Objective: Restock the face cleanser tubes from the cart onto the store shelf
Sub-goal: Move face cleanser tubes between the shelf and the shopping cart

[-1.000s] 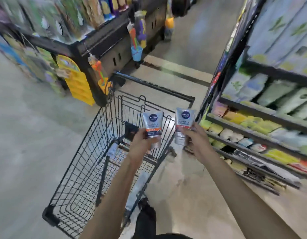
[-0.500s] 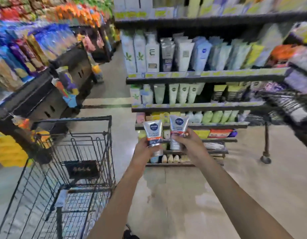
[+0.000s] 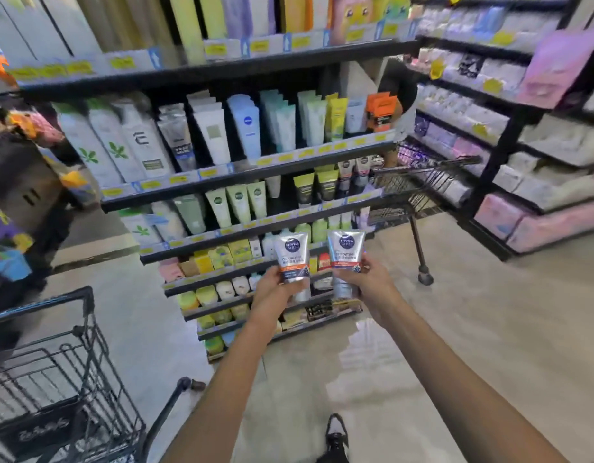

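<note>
Face cleanser tubes, two, frame centre, upright, cap ends down, side by side, not touching.
Cart (image 3: 65, 379): lower left, behind reach.
Left hand (image 3: 275, 289): fingers curled round left tube (image 3: 292, 259), low grip.
Right hand (image 3: 365, 279): fingers wrapped round right tube (image 3: 345, 257).
Store shelf (image 3: 242, 177): ahead, rows packed tight.
Risk: both hands full, none free to clear gap; tube pushed in likely topples neighbours. Matching slot perhaps right of centre, blurred; misplacement possible.
</note>
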`<state>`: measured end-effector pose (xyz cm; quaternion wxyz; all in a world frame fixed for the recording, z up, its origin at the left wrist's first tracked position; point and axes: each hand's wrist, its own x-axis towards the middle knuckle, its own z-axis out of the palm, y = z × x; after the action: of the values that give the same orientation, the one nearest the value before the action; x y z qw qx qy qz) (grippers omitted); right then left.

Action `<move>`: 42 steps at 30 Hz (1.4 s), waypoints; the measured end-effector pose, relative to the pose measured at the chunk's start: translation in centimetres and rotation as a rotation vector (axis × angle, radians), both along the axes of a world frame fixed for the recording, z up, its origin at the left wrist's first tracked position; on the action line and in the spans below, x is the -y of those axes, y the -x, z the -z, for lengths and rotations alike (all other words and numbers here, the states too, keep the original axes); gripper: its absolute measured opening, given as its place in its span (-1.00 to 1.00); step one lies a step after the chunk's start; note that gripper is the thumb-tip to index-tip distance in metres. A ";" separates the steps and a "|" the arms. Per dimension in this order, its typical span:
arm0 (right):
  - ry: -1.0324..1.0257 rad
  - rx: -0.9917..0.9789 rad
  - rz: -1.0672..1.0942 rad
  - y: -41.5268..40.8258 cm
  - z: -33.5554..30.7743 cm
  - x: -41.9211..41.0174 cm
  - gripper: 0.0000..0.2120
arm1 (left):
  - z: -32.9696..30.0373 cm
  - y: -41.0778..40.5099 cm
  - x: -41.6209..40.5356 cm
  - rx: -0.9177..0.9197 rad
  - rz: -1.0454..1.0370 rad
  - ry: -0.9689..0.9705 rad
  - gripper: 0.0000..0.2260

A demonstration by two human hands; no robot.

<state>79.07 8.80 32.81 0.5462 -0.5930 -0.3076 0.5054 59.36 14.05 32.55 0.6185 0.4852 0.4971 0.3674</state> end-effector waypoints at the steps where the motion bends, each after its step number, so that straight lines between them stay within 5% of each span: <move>1: 0.003 0.002 0.012 -1.4 0.2 -0.3 -0.26 | 0.2 -1.3 -0.6 0.008 0.014 -0.005 -0.63; 7: 0.009 -0.029 0.071 -9.5 -0.2 -3.3 -0.60 | 1.1 -9.4 -5.3 0.031 0.075 0.005 -0.61; 27: 0.094 0.059 0.015 -30.3 2.9 -21.0 -0.49 | 2.5 -28.4 -19.6 -0.020 0.022 0.057 -0.69; 42: 0.173 0.248 -0.170 -39.2 4.6 -36.1 -0.64 | 5.6 -37.5 -31.1 -0.154 -0.367 0.163 -0.74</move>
<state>118.26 44.87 28.24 0.4063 -0.6674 -0.3769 0.4975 96.85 45.13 26.98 0.5387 0.3614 0.6510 0.3942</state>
